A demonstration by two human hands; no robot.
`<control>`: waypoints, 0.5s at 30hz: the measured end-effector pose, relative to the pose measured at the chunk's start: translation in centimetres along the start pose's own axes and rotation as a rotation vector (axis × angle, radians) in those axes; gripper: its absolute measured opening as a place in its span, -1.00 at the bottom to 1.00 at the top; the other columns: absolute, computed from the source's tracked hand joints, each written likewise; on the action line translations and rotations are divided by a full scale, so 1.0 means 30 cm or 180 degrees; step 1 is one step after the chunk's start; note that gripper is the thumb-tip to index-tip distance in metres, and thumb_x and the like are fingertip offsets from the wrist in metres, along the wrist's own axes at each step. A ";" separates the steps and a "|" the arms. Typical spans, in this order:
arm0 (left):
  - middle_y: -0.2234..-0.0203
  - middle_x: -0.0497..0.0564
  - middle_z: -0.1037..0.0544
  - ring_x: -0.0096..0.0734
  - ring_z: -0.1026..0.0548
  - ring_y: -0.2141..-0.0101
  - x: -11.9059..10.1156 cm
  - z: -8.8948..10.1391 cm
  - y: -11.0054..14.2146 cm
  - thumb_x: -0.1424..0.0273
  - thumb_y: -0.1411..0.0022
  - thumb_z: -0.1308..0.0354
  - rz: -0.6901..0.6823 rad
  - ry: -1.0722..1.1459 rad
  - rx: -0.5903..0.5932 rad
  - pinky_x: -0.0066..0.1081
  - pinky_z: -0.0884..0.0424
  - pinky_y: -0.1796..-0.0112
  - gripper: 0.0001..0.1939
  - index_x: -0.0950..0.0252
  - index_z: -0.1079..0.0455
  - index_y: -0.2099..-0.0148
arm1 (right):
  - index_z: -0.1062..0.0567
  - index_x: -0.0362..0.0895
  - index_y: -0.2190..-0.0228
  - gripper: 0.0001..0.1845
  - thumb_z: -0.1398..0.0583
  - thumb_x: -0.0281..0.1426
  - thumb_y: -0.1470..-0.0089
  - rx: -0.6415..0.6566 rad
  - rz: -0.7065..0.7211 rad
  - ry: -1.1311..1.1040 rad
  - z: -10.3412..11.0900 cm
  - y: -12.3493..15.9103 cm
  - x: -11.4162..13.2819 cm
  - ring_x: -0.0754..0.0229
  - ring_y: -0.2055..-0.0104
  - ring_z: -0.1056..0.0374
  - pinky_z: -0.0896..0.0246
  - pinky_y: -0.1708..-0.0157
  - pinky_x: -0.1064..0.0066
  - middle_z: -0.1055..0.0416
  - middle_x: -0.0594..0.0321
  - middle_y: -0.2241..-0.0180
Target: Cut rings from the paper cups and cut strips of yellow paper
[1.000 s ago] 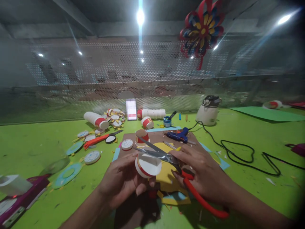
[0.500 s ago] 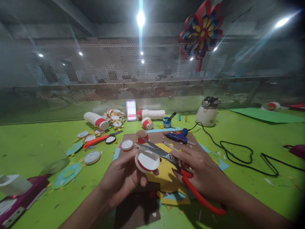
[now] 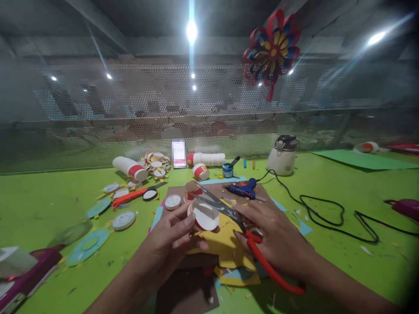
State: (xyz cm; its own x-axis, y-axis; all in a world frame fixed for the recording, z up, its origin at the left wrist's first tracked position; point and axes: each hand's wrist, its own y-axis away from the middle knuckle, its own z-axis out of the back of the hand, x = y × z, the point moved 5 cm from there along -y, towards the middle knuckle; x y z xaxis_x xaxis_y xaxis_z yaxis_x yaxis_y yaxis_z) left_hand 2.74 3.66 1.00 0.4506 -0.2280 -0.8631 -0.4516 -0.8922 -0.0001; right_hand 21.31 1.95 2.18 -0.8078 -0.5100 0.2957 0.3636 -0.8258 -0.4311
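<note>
My left hand grips a red-and-white paper cup from the left, with the cup's white round end turned toward me. My right hand is closed on the red handles of a pair of scissors. The scissors' blades are spread and reach the cup's top rim. Both hands hover over yellow paper lying on a brown card sheet.
On the green table lie a blue glue gun with a black cord, a second red-handled pair of scissors, stacked paper cups, several paper discs, a blue paint pot, a white cooker and a purple device. A mesh screen stands behind.
The cup and both hands have risen slightly and moved a little away from me. The cup has turned so its white round end faces me more squarely. The scissors stay at its rim.
</note>
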 end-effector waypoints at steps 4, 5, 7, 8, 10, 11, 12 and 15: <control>0.24 0.15 -0.55 -0.30 -0.49 0.29 0.007 -0.004 0.004 0.39 -0.05 -0.29 -0.0042 -0.0036 -0.0103 -0.39 -0.44 0.32 -0.64 0.31 -0.48 0.05 | -0.41 -0.09 0.11 -0.67 -0.21 -0.40 -0.02 -0.0062 0.0003 -0.0095 0.004 0.004 0.002 0.00 0.12 -0.27 -0.24 0.14 0.11 -0.39 0.10 0.21; 0.22 0.17 -0.55 -0.30 -0.49 0.28 0.008 -0.002 0.005 0.38 -0.05 -0.30 -0.0058 -0.0041 -0.0125 -0.39 -0.44 0.31 -0.64 0.32 -0.49 0.06 | -0.42 -0.09 0.13 -0.68 -0.21 -0.41 -0.02 -0.0082 0.0001 -0.0114 0.007 0.005 0.002 0.01 0.14 -0.27 -0.24 0.15 0.12 -0.38 0.10 0.23; 0.21 0.17 -0.55 -0.33 -0.49 0.30 0.010 0.002 0.005 0.39 -0.03 -0.31 -0.0049 -0.0039 -0.0139 -0.40 -0.44 0.31 -0.65 0.33 -0.50 0.08 | -0.42 -0.09 0.14 -0.67 -0.22 -0.44 0.01 -0.0101 -0.0004 -0.0147 0.010 0.006 0.004 0.02 0.16 -0.27 -0.24 0.17 0.14 -0.39 0.12 0.23; 0.24 0.16 -0.56 -0.36 -0.49 0.33 0.010 0.004 0.005 0.39 -0.04 -0.31 -0.0035 -0.0036 -0.0135 -0.41 -0.44 0.31 -0.67 0.34 -0.51 0.10 | -0.42 -0.09 0.14 -0.67 -0.22 -0.44 0.02 -0.0084 -0.0006 -0.0159 0.010 0.007 0.005 0.02 0.16 -0.27 -0.24 0.17 0.14 -0.39 0.13 0.24; 0.33 0.12 -0.57 -0.41 -0.48 0.41 0.009 0.007 0.004 0.40 -0.04 -0.31 -0.0029 -0.0016 -0.0091 -0.42 -0.43 0.34 -0.70 0.34 -0.52 0.13 | -0.42 -0.09 0.14 -0.67 -0.22 -0.44 0.02 -0.0047 -0.0020 -0.0173 0.010 0.010 0.008 0.01 0.15 -0.28 -0.23 0.16 0.12 -0.39 0.13 0.23; 0.37 0.11 -0.57 -0.43 -0.48 0.44 0.007 0.007 0.004 0.39 -0.04 -0.31 -0.0053 0.0008 -0.0061 -0.44 -0.43 0.36 -0.71 0.35 -0.52 0.14 | -0.42 -0.09 0.14 -0.67 -0.21 -0.45 0.02 -0.0027 -0.0034 -0.0180 0.009 0.011 0.008 0.01 0.16 -0.29 -0.24 0.16 0.12 -0.40 0.12 0.23; 0.39 0.10 -0.57 -0.45 -0.47 0.46 0.004 0.008 0.003 0.39 -0.05 -0.30 -0.0083 0.0042 -0.0041 -0.46 -0.42 0.38 -0.72 0.36 -0.52 0.16 | -0.42 -0.10 0.13 -0.66 -0.21 -0.45 0.02 -0.0025 -0.0046 -0.0183 0.009 0.013 0.009 0.01 0.16 -0.30 -0.25 0.16 0.12 -0.40 0.12 0.23; 0.36 0.12 -0.58 -0.46 -0.48 0.45 -0.003 0.008 0.000 0.37 -0.06 -0.29 -0.0134 0.0157 0.0003 -0.52 -0.40 0.44 -0.74 0.37 -0.53 0.18 | -0.42 -0.10 0.18 -0.71 -0.19 -0.47 0.02 -0.0069 -0.0027 -0.0203 0.010 0.016 0.010 -0.01 0.13 -0.32 -0.26 0.14 0.10 -0.41 0.08 0.20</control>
State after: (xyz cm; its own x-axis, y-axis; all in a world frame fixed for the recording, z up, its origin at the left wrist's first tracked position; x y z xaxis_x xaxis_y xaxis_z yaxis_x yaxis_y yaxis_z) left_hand 2.51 3.78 0.96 0.5067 -0.2093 -0.8363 -0.4321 -0.9011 -0.0363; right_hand 21.38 1.32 2.33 -0.7793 -0.5179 0.3528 0.3463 -0.8251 -0.4464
